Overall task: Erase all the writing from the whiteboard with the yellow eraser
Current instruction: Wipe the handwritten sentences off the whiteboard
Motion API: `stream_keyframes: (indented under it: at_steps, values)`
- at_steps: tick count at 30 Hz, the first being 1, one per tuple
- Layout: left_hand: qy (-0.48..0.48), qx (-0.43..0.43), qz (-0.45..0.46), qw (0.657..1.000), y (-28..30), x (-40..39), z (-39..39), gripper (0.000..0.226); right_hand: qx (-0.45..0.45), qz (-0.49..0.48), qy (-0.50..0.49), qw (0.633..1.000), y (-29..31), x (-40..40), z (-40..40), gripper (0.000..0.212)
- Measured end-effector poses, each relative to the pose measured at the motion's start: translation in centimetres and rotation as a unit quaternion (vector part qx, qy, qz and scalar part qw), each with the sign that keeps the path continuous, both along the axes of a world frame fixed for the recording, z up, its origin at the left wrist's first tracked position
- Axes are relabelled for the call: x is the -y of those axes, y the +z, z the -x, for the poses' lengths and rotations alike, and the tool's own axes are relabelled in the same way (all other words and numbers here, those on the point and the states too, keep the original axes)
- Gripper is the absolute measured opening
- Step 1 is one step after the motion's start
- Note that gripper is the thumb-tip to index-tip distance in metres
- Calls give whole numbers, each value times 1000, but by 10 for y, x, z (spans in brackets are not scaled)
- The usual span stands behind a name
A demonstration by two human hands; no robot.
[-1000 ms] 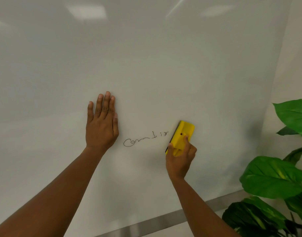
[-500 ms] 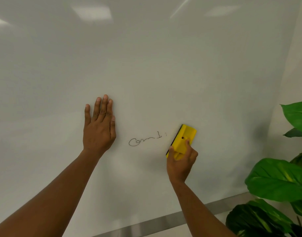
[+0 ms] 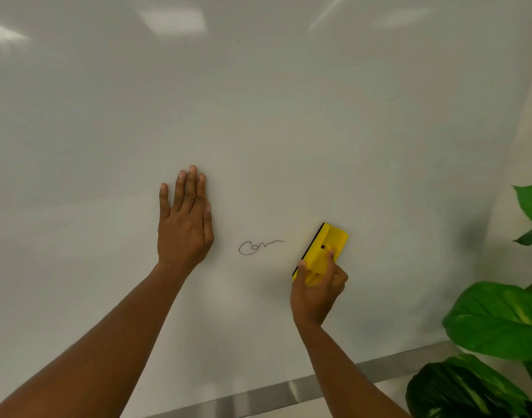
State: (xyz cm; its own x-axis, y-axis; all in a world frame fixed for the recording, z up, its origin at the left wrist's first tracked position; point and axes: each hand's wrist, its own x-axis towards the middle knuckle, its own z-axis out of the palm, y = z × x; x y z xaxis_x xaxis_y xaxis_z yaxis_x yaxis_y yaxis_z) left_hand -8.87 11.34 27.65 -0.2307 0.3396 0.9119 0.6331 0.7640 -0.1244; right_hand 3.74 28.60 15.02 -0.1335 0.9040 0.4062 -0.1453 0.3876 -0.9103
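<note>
A large whiteboard [image 3: 289, 122] fills the view. A short black scrawl of writing [image 3: 260, 247] sits on it at mid height. My right hand [image 3: 316, 292] grips the yellow eraser [image 3: 325, 247] by its lower end, thumb on the left edge and fingers curled over the back. The eraser's black felt side faces the board just right of the writing, tilted top-right. My left hand [image 3: 184, 224] lies flat on the board left of the writing, fingers straight and pointing up.
A metal frame strip [image 3: 289, 390] runs along the board's lower edge. A leafy green plant [image 3: 497, 321] stands at the lower right, close to my right forearm. A pale wall [image 3: 527, 122] borders the board on the right.
The right end of the writing has been wiped away, leaving a shorter scrawl. The eraser and my right hand stay just right of the writing. My left hand keeps its place on the board.
</note>
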Motion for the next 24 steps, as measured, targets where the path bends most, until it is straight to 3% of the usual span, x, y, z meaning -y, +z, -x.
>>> stream_keyframes:
  at_steps: [5, 9, 11, 13, 15, 17, 21, 24]
  values:
    - [-3, 0, -9, 1000, -1, 2, 0, 57, 41, -218, 42, 974, -3, 27, 3, 62]
    - [-4, -7, 5, 1000, -1, 7, 4, 57, 64, -264, 48, 961, -4, 38, 5, 64]
    - [-10, -20, 17, 1000, 1, 12, 8, 56, 55, -220, 20, 974, -4, 34, 7, 60]
    - [-11, -31, 21, 999, 2, 19, 11, 56, 32, -75, -5, 997, -2, 28, 11, 62]
    - [-10, -30, 15, 999, 2, 24, 12, 56, 16, 75, -5, 997, 3, 27, 15, 68]
    - [-9, -27, 10, 1000, 1, 27, 12, 56, 22, 95, -2, 995, 6, 33, 17, 70]
    - [-9, -19, -3, 1000, 1, 27, 11, 56, 32, -95, 9, 995, 8, 64, 19, 64]
    - [-9, -22, -4, 1000, 0, 27, 12, 56, 83, -275, 37, 957, 6, 82, 22, 59]
